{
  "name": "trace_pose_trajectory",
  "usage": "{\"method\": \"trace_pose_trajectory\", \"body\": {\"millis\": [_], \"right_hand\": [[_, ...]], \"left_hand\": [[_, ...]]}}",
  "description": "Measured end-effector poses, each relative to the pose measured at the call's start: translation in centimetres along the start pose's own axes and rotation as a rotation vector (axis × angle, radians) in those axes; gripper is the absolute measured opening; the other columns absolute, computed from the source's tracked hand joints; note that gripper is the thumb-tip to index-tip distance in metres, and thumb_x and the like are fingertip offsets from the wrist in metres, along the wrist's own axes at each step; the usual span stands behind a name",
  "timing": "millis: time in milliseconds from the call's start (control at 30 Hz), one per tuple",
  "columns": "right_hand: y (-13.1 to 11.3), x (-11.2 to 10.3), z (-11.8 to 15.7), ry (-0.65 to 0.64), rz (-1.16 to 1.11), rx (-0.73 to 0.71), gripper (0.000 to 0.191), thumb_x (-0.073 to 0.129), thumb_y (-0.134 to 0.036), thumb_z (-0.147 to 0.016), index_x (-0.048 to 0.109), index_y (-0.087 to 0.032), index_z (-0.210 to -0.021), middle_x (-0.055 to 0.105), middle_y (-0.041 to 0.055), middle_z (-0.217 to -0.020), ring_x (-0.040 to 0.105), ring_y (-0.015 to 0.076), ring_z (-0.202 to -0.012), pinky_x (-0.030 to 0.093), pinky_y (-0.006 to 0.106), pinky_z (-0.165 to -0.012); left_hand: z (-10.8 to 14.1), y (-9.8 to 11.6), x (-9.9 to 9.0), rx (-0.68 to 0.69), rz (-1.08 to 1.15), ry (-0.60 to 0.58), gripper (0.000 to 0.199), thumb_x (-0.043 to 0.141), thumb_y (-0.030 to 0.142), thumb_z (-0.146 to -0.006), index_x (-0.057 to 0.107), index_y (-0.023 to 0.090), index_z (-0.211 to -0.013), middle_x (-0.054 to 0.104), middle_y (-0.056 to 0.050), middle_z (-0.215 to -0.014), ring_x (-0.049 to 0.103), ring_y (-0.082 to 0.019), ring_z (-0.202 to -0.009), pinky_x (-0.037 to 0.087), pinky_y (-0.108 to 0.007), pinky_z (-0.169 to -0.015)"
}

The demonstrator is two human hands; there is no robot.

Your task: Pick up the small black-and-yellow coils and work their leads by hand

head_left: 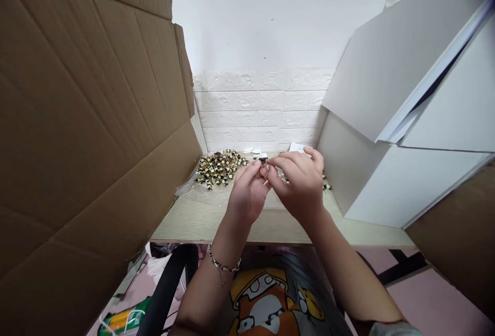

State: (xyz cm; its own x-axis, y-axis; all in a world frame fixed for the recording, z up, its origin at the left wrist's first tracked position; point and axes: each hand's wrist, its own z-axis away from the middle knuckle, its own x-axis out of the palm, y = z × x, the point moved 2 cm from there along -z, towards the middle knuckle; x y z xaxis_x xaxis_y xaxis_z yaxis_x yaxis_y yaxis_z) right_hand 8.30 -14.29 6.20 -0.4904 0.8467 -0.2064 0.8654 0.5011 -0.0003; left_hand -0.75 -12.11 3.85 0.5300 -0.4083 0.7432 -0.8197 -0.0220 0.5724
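Between my two hands, above the table, is a small black electronic part (262, 159) with thin reddish wires hanging below it. The thumb and fingers of my left hand (249, 189) are closed on this part. My right hand (297, 181) is pinched at its right side, where the fine wires are; exactly what those fingertips grip is too small to make out. A heap of small yellow-and-black coil parts (220, 168) lies to the left of my hands. More such parts (327, 184) show from behind my right hand, which hides most of them.
A clear plastic sheet (209, 196) lies under the heap on the pale wooden table (189, 222). Tall cardboard (96, 104) walls the left side. White boxes (363, 171) are stacked at the right, and a white brick-patterned wall (259, 101) stands behind.
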Motion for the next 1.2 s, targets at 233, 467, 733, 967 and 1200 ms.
{"method": "trace_pose_trajectory", "body": {"millis": [233,467,733,967,1200], "right_hand": [[0.2,0.3,0.3,-0.127,0.059,-0.104,0.009,0.046,-0.023,-0.078,0.055,-0.022,-0.077,0.063,-0.0042,-0.078,0.053,0.0094,-0.071,0.025,0.033,-0.092],[0.4,0.4,0.4,-0.180,0.079,-0.174,0.014,0.043,-0.022,-0.080,0.053,-0.021,-0.072,0.061,-0.0033,-0.074,0.051,0.0092,-0.068,0.025,0.034,-0.092],[0.9,0.8,1.0,-0.171,0.128,-0.202,0.013,0.043,-0.022,-0.080,0.054,-0.021,-0.072,0.060,-0.0043,-0.071,0.050,0.0086,-0.067,0.018,0.036,-0.094],[1.3,0.8,0.8,-0.107,0.064,-0.066,0.012,0.046,-0.022,-0.078,0.055,-0.023,-0.070,0.061,-0.0064,-0.069,0.053,0.0101,-0.071,0.011,0.041,-0.094],[1.3,0.8,0.3,-0.095,-0.114,0.192,0.009,0.050,-0.024,-0.073,0.055,-0.023,-0.065,0.060,-0.0063,-0.066,0.054,0.0115,-0.072,0.014,0.041,-0.094]], "left_hand": [[-0.2,-0.6,-0.2,-0.048,0.120,0.055,0.009,0.049,0.018,-0.076,0.053,0.011,-0.072,0.051,0.000,-0.067,0.050,-0.005,-0.063,0.040,-0.018,-0.064],[-0.2,-0.8,-0.3,-0.070,0.201,0.125,0.009,0.049,0.016,-0.076,0.050,0.012,-0.068,0.050,0.002,-0.062,0.049,-0.004,-0.057,0.040,-0.016,-0.061],[-0.3,-1.3,-0.8,-0.202,0.259,0.201,0.010,0.047,0.020,-0.077,0.050,0.011,-0.073,0.051,0.000,-0.066,0.051,-0.007,-0.063,0.042,-0.020,-0.064],[-0.1,-0.9,-0.3,-0.258,0.332,0.188,0.011,0.048,0.022,-0.077,0.048,0.012,-0.072,0.044,0.003,-0.057,0.046,-0.005,-0.055,0.041,-0.021,-0.059],[0.4,-0.7,0.1,-0.289,0.289,0.183,0.012,0.048,0.026,-0.076,0.050,0.014,-0.075,0.044,0.003,-0.058,0.047,-0.007,-0.057,0.041,-0.024,-0.060]]}}
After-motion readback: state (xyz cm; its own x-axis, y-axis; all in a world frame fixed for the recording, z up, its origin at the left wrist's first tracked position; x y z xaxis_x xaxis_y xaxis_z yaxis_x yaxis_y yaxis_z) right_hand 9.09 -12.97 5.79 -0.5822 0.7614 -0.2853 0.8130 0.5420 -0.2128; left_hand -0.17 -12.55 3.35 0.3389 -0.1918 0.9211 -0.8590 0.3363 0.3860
